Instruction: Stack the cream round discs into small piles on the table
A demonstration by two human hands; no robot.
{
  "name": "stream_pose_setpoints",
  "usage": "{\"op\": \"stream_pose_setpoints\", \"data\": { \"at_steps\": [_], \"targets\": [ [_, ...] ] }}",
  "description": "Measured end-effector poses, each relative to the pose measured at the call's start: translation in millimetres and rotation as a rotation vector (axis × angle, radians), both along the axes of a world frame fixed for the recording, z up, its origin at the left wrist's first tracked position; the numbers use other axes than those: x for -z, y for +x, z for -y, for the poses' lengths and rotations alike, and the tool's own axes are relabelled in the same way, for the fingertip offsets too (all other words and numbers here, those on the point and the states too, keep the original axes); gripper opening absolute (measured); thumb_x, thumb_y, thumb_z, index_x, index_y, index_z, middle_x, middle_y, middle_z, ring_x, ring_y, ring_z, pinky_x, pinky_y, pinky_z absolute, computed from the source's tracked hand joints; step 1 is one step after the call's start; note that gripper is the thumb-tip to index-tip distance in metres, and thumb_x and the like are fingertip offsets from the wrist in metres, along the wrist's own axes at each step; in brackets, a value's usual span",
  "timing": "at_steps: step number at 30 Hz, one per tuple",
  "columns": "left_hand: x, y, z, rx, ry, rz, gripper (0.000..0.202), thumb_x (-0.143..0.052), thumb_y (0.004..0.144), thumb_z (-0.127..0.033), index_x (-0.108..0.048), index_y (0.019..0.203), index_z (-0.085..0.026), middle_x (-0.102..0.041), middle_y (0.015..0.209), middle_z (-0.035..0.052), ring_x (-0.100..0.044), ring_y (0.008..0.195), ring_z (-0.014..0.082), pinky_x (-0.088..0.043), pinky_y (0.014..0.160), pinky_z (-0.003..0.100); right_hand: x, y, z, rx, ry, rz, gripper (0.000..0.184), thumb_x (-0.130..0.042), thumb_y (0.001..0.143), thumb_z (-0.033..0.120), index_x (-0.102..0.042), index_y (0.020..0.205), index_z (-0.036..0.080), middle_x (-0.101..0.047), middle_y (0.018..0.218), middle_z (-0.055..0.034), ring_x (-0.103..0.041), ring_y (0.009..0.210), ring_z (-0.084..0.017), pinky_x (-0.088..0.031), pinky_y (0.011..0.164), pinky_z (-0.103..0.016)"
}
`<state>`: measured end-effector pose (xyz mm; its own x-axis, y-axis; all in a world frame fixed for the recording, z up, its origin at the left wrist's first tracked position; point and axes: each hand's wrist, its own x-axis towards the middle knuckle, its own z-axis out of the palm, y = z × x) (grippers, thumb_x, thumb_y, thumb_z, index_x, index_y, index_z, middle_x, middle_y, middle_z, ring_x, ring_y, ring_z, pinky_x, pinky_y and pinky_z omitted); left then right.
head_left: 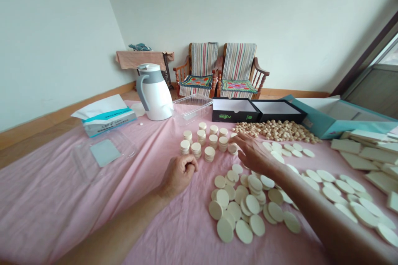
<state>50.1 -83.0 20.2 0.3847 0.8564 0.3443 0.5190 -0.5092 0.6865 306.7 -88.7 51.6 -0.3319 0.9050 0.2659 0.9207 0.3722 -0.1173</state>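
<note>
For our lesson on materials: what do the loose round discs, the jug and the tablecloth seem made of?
Discs: perhaps wood, pale and matte; no clear grain shows, so uncertain.
Jug: probably plastic, white and grey, judging by its smooth moulded look.
Tablecloth: fabric, pink and matte, shown by soft folds.

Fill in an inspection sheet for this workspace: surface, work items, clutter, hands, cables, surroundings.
Surface: pink cloth, wrinkled.
Work items: short disc stacks near both hands; loose discs spread nearer the wearer and rightward.
Clutter: jug, tissue pack, clear trays, black boxes, blue box, tan balls, pale slabs.
Left hand: curled beside the stacks; contents hidden.
Right hand: at the rightmost stacks; grip unclear.
Cables: nothing seen.
Surroundings: two chairs, covered table, pale wall.
</note>
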Motion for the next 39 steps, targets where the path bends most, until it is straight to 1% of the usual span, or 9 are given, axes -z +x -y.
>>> {"op": "stream_pose_setpoints", "data": {
  "at_steps": [4, 11, 17, 23, 28, 31, 33, 35, 39],
  "targets": [
    [0.1, 0, 0, 0.002, -0.002, -0.002, 0.025, -0.04, 0.067, 0.0, -0.058, 0.057, -0.014, -0.057, 0.052, -0.0038, -0.046, 0.047, 0.0058, -0.034, 0.05, 0.016, -0.1, 2, 0, 0.025, 0.004, -0.054, 0.033, -0.043, 0.071, 0.003, -0.056, 0.098, 0.017, -0.055, 0.1, -0.0081, -0.053, 0.093, -0.018, -0.039, 0.077, -0.027],
    [1.4, 0, -1, 0.001, 0.008, -0.003, 0.025, -0.04, 0.067, 0.0, -0.058, 0.057, -0.015, -0.057, 0.052, -0.0039, -0.046, 0.047, 0.0056, -0.033, 0.05, 0.016, 2.9, -9, 6, 0.051, 0.0, -0.062, 0.021, -0.049, 0.079, 0.022, -0.055, 0.098, 0.018, -0.055, 0.092, -0.0066, -0.053, 0.08, -0.017, -0.039, 0.07, -0.027],
    [0.5, -1, 0, -0.002, 0.007, -0.015, 0.025, -0.04, 0.068, 0.0, -0.059, 0.058, -0.015, -0.056, 0.051, -0.0041, -0.046, 0.046, 0.0059, -0.033, 0.049, 0.016, 5.9, -15, 9, 0.003, -0.028, -0.035, 0.023, -0.048, 0.075, 0.011, -0.054, 0.097, 0.017, -0.053, 0.092, -0.0072, -0.052, 0.082, -0.017, -0.038, 0.067, -0.026],
    [0.0, -1, 0, 0.005, 0.005, -0.014, 0.025, -0.04, 0.067, 0.0, -0.058, 0.058, -0.015, -0.055, 0.05, -0.0042, -0.046, 0.047, 0.0062, -0.034, 0.05, 0.016, 10.4, -12, 5, 0.013, -0.101, -0.191, 0.013, -0.047, 0.072, 0.01, -0.05, 0.082, 0.018, -0.055, 0.079, -0.0029, -0.05, 0.068, -0.013, -0.036, 0.061, -0.023],
    [-0.6, -1, 0, 0.012, 0.001, -0.023, 0.025, -0.04, 0.068, -0.001, -0.058, 0.058, -0.015, -0.056, 0.051, -0.0038, -0.047, 0.048, 0.0066, -0.035, 0.051, 0.016, 0.8, 0, 1, 0.157, -0.109, -0.278, 0.007, -0.047, 0.07, 0.014, -0.048, 0.075, 0.019, -0.054, 0.064, 0.0017, -0.047, 0.057, -0.011, -0.031, 0.053, -0.022],
    [-0.7, 0, 1, 0.012, -0.001, -0.02, 0.025, -0.04, 0.068, -0.001, -0.058, 0.059, -0.015, -0.058, 0.054, -0.0035, -0.049, 0.049, 0.0069, -0.036, 0.052, 0.016, -3.7, 13, -2, 0.214, -0.202, -0.205, 0.007, -0.049, 0.066, 0.013, -0.051, 0.069, 0.019, -0.055, 0.06, 0.0017, -0.046, 0.055, -0.011, -0.029, 0.051, -0.021],
    [-0.7, 0, 1, 0.008, -0.001, -0.018, 0.025, -0.04, 0.068, -0.001, -0.058, 0.058, -0.015, -0.058, 0.055, -0.0033, -0.049, 0.05, 0.0071, -0.036, 0.052, 0.016, -3.1, 20, -3, 0.246, -0.196, -0.146, 0.007, -0.05, 0.065, 0.011, -0.053, 0.066, 0.018, -0.057, 0.063, -0.0001, -0.049, 0.059, -0.012, -0.031, 0.053, -0.022],
    [-0.6, 0, 1, 0.005, -0.002, -0.018, 0.025, -0.04, 0.068, -0.001, -0.058, 0.058, -0.015, -0.058, 0.054, -0.0036, -0.049, 0.049, 0.0071, -0.036, 0.052, 0.017, -1.1, 21, -3, 0.245, -0.11, -0.153, 0.01, -0.05, 0.067, 0.01, -0.055, 0.07, 0.018, -0.06, 0.072, -0.002, -0.052, 0.065, -0.013, -0.034, 0.058, -0.022],
    [0.1, 0, 0, 0.006, -0.001, -0.011, 0.025, -0.04, 0.067, -0.001, -0.058, 0.057, -0.015, -0.056, 0.052, -0.0042, -0.047, 0.047, 0.0067, -0.035, 0.051, 0.017, 1.3, 6, 2, 0.098, -0.005, -0.203, 0.022, -0.048, 0.076, 0.011, -0.059, 0.093, 0.019, -0.061, 0.093, -0.0041, -0.055, 0.071, -0.012, -0.038, 0.064, -0.023]
  ]
}}
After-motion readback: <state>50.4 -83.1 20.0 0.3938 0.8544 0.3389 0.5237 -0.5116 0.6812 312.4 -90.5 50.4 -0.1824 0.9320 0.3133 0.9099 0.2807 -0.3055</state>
